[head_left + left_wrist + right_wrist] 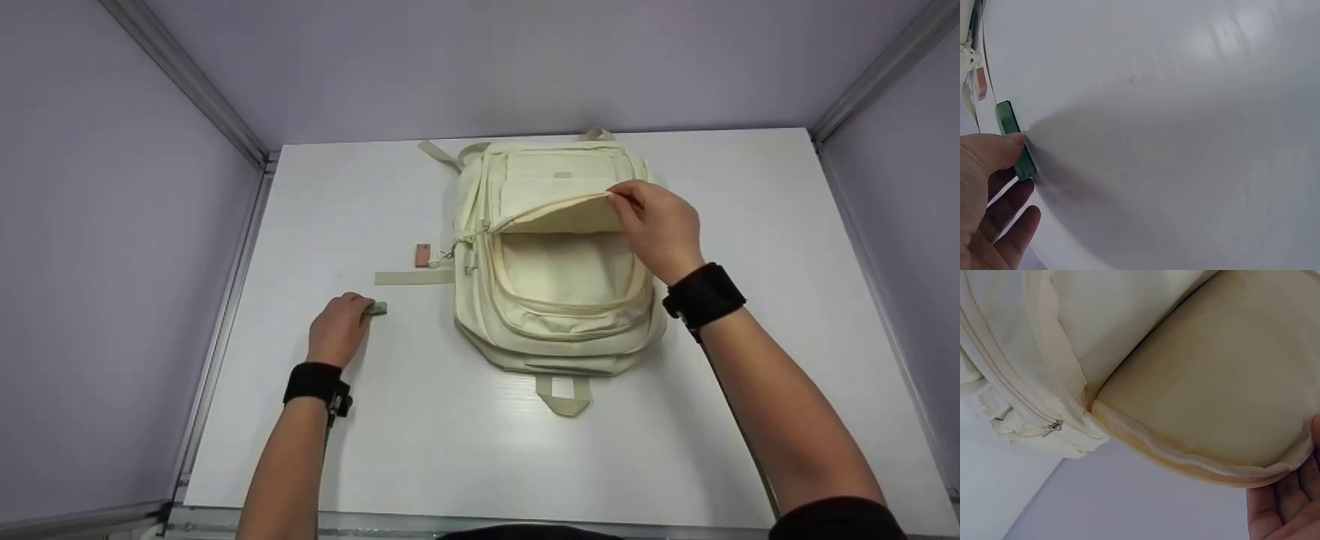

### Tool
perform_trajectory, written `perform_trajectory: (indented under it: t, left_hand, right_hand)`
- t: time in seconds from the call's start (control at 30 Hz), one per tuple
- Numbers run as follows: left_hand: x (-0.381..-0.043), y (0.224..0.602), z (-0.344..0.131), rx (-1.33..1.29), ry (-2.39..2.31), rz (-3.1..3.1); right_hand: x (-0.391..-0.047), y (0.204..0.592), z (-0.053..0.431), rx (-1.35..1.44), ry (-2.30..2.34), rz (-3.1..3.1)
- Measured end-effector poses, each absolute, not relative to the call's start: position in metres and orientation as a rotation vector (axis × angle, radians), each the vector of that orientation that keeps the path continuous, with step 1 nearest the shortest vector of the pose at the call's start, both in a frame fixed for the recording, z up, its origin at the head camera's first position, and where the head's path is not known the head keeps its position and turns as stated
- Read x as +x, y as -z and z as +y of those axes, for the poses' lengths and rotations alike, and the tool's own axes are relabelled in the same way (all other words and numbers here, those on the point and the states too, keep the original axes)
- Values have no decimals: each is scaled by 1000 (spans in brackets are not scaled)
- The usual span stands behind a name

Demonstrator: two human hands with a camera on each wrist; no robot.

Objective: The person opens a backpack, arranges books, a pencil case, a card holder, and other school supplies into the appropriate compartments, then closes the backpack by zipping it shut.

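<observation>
A cream backpack [555, 349] lies on the white table, its top toward the near side going by the loop there, with the front pocket unzipped. My right hand [664, 229] pinches the edge of the pocket's flap [581, 216] and holds it lifted, so the pocket's inside [566, 266] shows. In the right wrist view the fingers [1289, 498] grip the zipped rim of the flap [1213, 382]. Left of the backpack, my left hand [339, 328] pinches a small green rectangular block [1009, 117] between thumb and fingers, close over the table.
A small pink tag-like piece [423, 255] lies beside the backpack's left side, near a white cord [441, 259]. One flat strap [412, 278] stretches left across the table [420, 450]. Grey-lilac panels [480, 67] stand around the back and sides.
</observation>
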State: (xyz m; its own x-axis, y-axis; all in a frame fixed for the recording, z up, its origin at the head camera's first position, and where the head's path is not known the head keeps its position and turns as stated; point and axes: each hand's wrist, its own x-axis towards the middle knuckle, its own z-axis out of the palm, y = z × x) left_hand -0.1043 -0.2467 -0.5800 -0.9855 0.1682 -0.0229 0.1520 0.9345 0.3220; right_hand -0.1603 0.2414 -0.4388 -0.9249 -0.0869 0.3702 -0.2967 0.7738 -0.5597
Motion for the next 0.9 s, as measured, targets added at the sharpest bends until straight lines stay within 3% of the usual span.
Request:
perform_trajectory:
  t: [0.27,0.6,0.9]
  left_hand:
    - [-107,560,-207,306,-634,3074]
    - [-118,496,-73,1079,-876,3163]
    - [-148,494,9,1244,-617,3138]
  right_hand:
    - [-161,436,243,269,-912,-2646]
    - [-163,430,243,218,-916,-2622]
    - [-165,429,231,230,-898,-2594]
